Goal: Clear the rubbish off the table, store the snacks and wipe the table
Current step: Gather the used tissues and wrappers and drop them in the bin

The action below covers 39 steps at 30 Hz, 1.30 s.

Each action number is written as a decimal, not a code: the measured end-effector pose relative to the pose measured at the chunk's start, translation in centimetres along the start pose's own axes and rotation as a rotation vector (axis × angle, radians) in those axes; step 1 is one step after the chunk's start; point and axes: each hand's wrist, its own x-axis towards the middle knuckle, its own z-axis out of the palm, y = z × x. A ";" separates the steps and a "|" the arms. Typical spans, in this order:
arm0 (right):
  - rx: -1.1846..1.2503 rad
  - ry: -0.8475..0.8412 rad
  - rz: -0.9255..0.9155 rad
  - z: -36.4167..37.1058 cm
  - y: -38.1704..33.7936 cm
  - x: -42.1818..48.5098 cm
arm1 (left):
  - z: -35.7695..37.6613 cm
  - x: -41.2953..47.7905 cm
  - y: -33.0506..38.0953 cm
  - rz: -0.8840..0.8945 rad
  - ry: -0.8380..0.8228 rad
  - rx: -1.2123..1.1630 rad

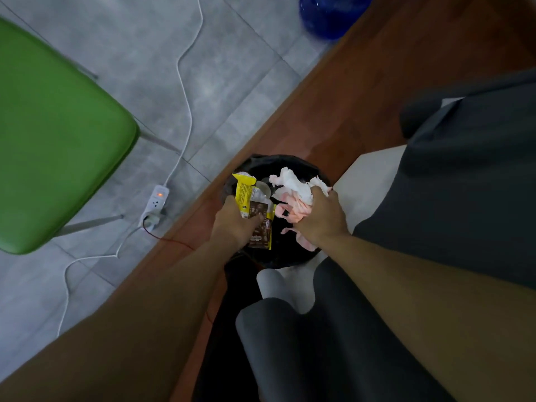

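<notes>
Two handfuls of rubbish hang just over the black bin [275, 161]: left hand [232, 224] grips yellow snack wrappers [249, 195], right hand [322, 219] clutches crumpled tissues [293, 190]. Better to lower both below the rim before letting go, so nothing drifts outside.

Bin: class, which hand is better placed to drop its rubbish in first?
Probably the right hand: its crumpled tissues hang over the middle of the bin. The wrappers in the left hand sit nearer its rim.

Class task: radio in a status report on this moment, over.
Left hand grips yellow wrappers. Right hand grips crumpled tissues. Both above the black bin. Nothing blocks the drop.
</notes>
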 end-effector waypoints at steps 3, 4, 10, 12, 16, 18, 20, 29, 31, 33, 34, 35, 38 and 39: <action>0.017 0.001 0.020 1.8 0.8 1.5 | 1.5 1.4 -0.7 -0.022 -0.008 -0.002; 0.019 0.004 0.021 2.3 1.0 1.9 | 1.9 1.9 -0.9 -0.040 -0.013 -0.008; 0.085 -0.102 0.023 4.4 1.6 3.6 | 2.7 3.6 -1.2 -0.088 -0.047 -0.023; 0.086 -0.123 -0.009 4.8 1.7 3.8 | 2.5 3.9 -1.1 -0.092 -0.079 -0.005; 0.108 -0.182 -0.002 4.8 1.9 3.6 | 2.0 3.5 -0.7 -0.070 -0.152 0.059; 0.100 -0.184 -0.008 4.4 1.9 3.3 | 1.6 3.0 -0.4 -0.043 -0.157 0.094; 0.079 -0.179 -0.028 3.8 1.7 3.1 | 1.1 2.6 0.0 -0.013 -0.157 0.149; 0.042 -0.161 -0.080 -0.4 0.2 0.4 | -1.4 -0.8 3.0 0.097 -0.197 0.278; 0.027 -0.159 -0.102 -1.9 -0.1 -0.6 | -2.0 -2.0 4.0 0.140 -0.185 0.313; 0.001 -0.155 -0.126 -3.4 -0.6 -1.6 | -2.5 -3.0 4.8 0.185 -0.164 0.366; -0.011 -0.148 -0.133 -4.2 -0.8 -2.2 | -2.8 -3.5 5.2 0.197 -0.155 0.382; -0.017 -0.140 -0.138 -5.0 -1.0 -2.7 | -3.2 -4.0 5.7 0.201 -0.148 0.394; -0.027 -0.117 -0.153 -7.4 -1.4 -4.7 | -4.6 -5.9 7.5 0.217 -0.118 0.422; -0.035 -0.105 -0.161 -8.3 -1.6 -5.4 | -5.2 -6.6 8.2 0.237 -0.097 0.431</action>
